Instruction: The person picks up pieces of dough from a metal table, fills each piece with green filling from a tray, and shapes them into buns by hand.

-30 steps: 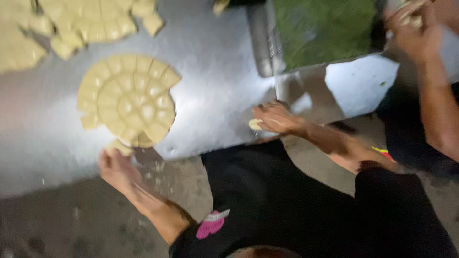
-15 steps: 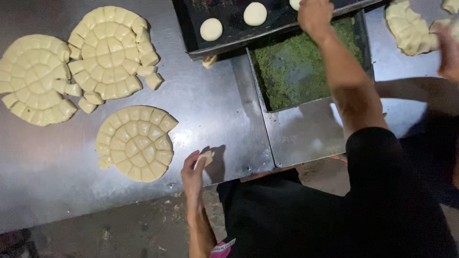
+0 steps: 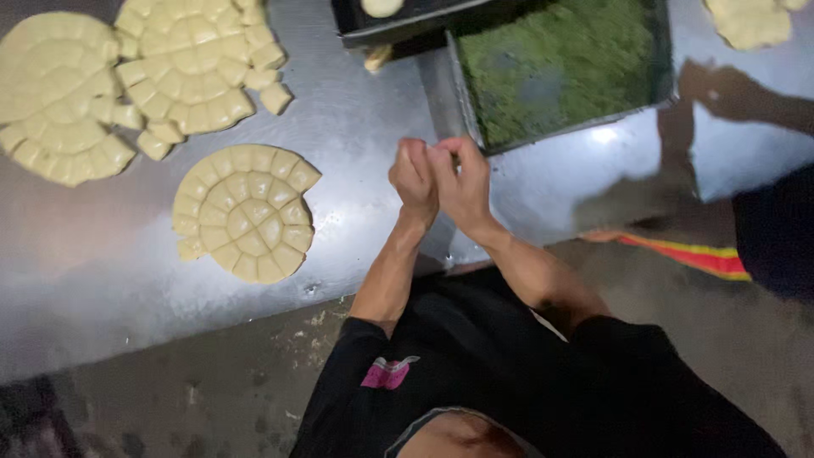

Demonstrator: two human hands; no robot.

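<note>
We hold our left hand (image 3: 414, 180) and right hand (image 3: 462, 182) pressed close together over the shiny metal table (image 3: 356, 144), fingers curled in. We cannot tell what is between them. Both arms bend up from our black shirt (image 3: 475, 373). The tray of green filling (image 3: 555, 64) sits just past our fingers. The cut dough round (image 3: 246, 212) lies to the left, apart from our hands.

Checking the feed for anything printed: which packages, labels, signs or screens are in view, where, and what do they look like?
Packages, signs, screens: none in view.
Label-like mark: a small pink and white patch on the person's black shirt, low in the picture, below the left hand and right hand, which are pressed together above the metal table.
</note>
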